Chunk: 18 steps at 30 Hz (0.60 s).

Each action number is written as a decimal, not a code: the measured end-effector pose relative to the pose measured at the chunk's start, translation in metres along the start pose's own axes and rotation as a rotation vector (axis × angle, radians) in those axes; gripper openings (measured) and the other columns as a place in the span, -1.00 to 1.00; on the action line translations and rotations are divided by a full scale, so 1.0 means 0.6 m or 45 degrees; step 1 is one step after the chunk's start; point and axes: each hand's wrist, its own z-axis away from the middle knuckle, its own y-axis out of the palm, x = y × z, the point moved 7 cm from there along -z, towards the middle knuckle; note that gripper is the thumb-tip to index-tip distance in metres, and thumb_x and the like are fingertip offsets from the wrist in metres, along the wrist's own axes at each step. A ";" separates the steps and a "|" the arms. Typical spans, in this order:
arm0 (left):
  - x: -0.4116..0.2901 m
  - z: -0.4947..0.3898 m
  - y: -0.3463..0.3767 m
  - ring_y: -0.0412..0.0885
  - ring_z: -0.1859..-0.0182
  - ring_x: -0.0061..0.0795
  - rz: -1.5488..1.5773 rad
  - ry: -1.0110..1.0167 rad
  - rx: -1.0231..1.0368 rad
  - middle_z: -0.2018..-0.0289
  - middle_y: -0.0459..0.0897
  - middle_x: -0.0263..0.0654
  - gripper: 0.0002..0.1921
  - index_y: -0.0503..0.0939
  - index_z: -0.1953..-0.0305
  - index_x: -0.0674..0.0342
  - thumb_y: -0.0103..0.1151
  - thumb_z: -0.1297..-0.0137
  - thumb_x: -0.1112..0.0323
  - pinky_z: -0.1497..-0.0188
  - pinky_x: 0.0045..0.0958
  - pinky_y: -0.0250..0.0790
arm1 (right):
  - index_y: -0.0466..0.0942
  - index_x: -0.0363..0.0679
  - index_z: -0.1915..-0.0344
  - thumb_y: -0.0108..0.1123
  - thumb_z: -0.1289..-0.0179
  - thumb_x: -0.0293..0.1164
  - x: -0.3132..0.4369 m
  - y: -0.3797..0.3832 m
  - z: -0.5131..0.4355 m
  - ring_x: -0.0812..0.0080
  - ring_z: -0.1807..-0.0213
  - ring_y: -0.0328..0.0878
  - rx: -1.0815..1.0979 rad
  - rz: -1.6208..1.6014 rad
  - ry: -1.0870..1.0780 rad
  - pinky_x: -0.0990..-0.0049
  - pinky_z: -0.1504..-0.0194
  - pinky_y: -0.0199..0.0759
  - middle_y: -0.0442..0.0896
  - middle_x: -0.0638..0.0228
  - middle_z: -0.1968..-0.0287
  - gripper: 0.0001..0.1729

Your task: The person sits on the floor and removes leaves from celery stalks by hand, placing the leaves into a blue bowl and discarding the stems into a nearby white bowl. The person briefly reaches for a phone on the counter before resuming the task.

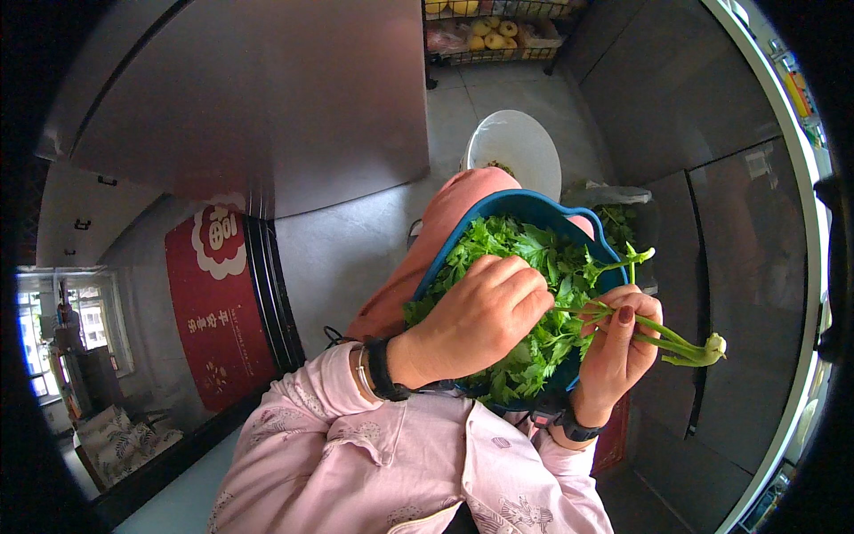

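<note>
A small celery plant with a pale cut root end is gripped between the thumb and fingers of my right hand. Its root end points right, and a side stem with a bent tip stands up behind the fingers. My left hand, back uppermost, has its fingertips closed on a thin stem that runs across to the right hand; the exact grip is hidden under the knuckles. Below both hands, a teal plastic basin rests on my lap, filled with loose green celery leaves.
Beyond my knee stands a white bin with some scraps inside. Right of the basin is a clear plastic bag with more greens. Dark cabinets flank the right side. A wire rack holds yellow fruit; a red mat lies left.
</note>
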 end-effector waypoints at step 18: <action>0.020 0.007 0.006 0.57 0.08 -0.07 0.216 -0.256 -0.074 0.19 0.59 -0.19 -0.70 0.41 0.10 0.21 0.15 -0.15 0.65 -0.10 -0.07 0.23 | 0.39 -0.32 0.14 0.05 -0.59 -0.33 0.014 -0.005 0.005 0.49 0.44 0.53 -0.049 0.045 -0.107 0.63 0.45 0.40 0.56 0.10 0.27 -0.76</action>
